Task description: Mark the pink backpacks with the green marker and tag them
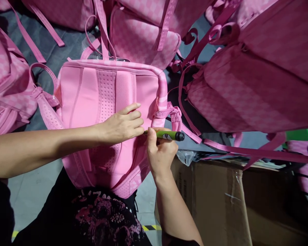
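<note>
A pink backpack [146, 89] lies back panel up across my lap, with padded strips and perforated mesh showing. My left hand [120, 126] rests over the middle of that panel, palm down. Its lower fingers are curled together beside the tool's tip, and the little finger sticks out. What these fingers pinch, if anything, is hidden. In my right hand [160, 150] is a green marker-like pen [166, 135], gripped between thumb and fingers. Its thick black end points right, while its thin dark tip meets the left fingertips. A strap and buckle [175, 114] hang at the bag's right edge.
More pink checkered backpacks [146, 41] stand on the dark-covered table ahead, with another large one [261, 78] at right. Loose straps [246, 150] trail over the table edge. An open cardboard box [215, 198] stands below right. Yellow-black tape [152, 227] marks the floor.
</note>
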Demonstrator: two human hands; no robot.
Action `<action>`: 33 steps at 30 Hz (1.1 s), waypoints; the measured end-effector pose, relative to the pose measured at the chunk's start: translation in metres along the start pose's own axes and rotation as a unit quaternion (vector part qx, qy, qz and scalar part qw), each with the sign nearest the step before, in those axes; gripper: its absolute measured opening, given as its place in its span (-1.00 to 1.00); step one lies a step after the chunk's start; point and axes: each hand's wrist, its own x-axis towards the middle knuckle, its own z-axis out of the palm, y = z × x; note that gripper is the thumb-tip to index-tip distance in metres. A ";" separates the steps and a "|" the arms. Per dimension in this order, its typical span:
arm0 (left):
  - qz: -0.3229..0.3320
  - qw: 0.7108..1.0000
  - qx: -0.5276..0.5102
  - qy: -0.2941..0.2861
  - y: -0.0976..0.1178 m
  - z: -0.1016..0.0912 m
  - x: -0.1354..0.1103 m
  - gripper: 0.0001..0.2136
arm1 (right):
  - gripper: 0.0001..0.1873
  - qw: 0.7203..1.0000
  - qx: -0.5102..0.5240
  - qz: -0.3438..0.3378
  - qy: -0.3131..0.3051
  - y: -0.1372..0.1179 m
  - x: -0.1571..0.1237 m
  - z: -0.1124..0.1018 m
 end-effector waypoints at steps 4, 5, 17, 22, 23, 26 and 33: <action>0.004 1.000 0.007 -0.002 0.000 0.001 0.000 -0.77 | -0.69 0.998 -0.018 -0.025 -0.048 0.001 0.008 -0.004; 0.004 1.000 0.008 0.000 0.000 0.000 0.000 -0.77 | -0.68 0.998 -0.027 -0.030 -0.051 0.001 0.009 -0.005; 0.001 1.000 0.005 0.013 -0.001 0.003 -0.002 -0.82 | -0.74 0.999 0.017 -0.019 -0.027 0.007 0.003 -0.008; 0.003 1.000 -0.001 0.016 0.000 -0.001 -0.002 -0.81 | -0.82 0.991 0.102 0.083 0.005 0.009 -0.011 -0.013; 0.004 1.000 -0.004 0.016 0.000 -0.002 -0.002 -0.80 | -0.84 0.984 0.144 0.102 0.006 0.008 -0.014 -0.012; 0.007 1.000 -0.015 0.014 -0.001 -0.006 -0.002 -0.80 | -0.85 0.980 0.177 0.087 -0.020 0.005 -0.017 -0.009; 0.032 0.991 -0.059 -0.119 -0.008 -0.010 0.021 -0.84 | -0.81 0.990 0.131 0.044 -0.028 0.007 -0.019 -0.008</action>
